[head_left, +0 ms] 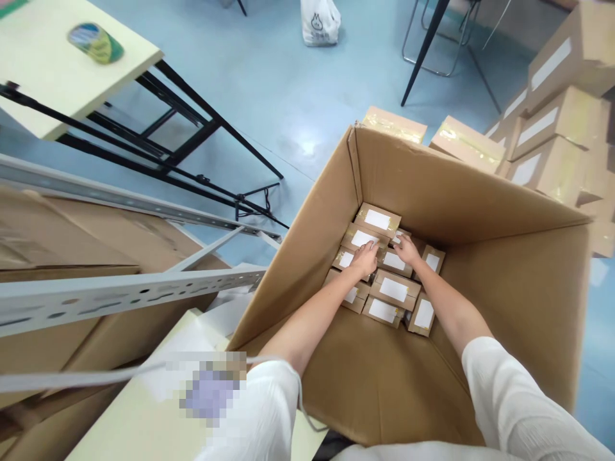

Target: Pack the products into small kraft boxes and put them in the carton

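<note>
Where the left hand (366, 257) rests, a small carton (350, 235) lies toward the far left corner of a large open box (519, 307), its long axis running left to right, the right end slightly nearer; it is plain brown, oblong and flat-faced, with a white label (364, 238) facing up; the left fingers are bent and close together at its near right edge, though whether they grip it I cannot tell; the right hand (406, 250) has thumb and fingers slightly parted at a partly hidden carton (396, 237), its hold likewise unclear; other labelled cartons (394, 290) lie nearer, most running left to right, two at the right pointing near to far; outside, piled cartons (548, 125) stand far right, a white bag (320, 24) far off, a pale table (43, 64) far left
</note>
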The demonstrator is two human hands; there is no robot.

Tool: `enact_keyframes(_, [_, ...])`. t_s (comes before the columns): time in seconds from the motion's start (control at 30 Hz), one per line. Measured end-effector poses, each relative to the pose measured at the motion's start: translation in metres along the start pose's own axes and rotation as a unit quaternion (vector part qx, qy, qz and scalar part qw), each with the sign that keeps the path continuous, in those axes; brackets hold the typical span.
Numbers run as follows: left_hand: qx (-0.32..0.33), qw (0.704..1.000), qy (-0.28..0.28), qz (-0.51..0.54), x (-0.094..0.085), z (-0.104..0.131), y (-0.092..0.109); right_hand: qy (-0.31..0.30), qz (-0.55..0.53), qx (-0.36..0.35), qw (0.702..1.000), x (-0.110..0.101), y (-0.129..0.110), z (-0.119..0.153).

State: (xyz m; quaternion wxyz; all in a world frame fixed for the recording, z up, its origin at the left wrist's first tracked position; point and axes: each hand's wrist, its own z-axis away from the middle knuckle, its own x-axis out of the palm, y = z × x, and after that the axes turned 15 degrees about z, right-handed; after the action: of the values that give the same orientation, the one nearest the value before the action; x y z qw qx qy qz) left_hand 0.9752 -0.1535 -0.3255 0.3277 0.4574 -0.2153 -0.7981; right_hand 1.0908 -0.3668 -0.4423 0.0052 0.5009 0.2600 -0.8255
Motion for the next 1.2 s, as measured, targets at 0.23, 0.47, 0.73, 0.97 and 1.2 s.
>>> enact_keyframes(0.23, [0.021,1.000,-0.006,-0.016,-0.042,0.047,0.049,-0.014,0.008,0.042,0.999,-0.083,-0.022,0.067])
enact_keyframes(0.47, [0.044,0.999,0.007,0.001,-0.085,0.112,0.096,0.031,-0.050,0.101,0.993,-0.183,-0.049,0.146])
enact_keyframes(0.73, [0.041,0.997,0.044,0.046,-0.102,0.214,0.148,0.055,-0.100,0.071,0.991,-0.248,-0.084,0.248])
enact_keyframes(0.97, [0.033,0.988,0.135,0.070,-0.081,0.297,0.181,0.043,-0.140,-0.019,0.989,-0.266,-0.103,0.307])
enact_keyframes(1.2, [0.016,0.962,0.256,0.097,-0.044,0.381,0.210,0.019,-0.110,-0.172,0.979,-0.292,-0.138,0.341])
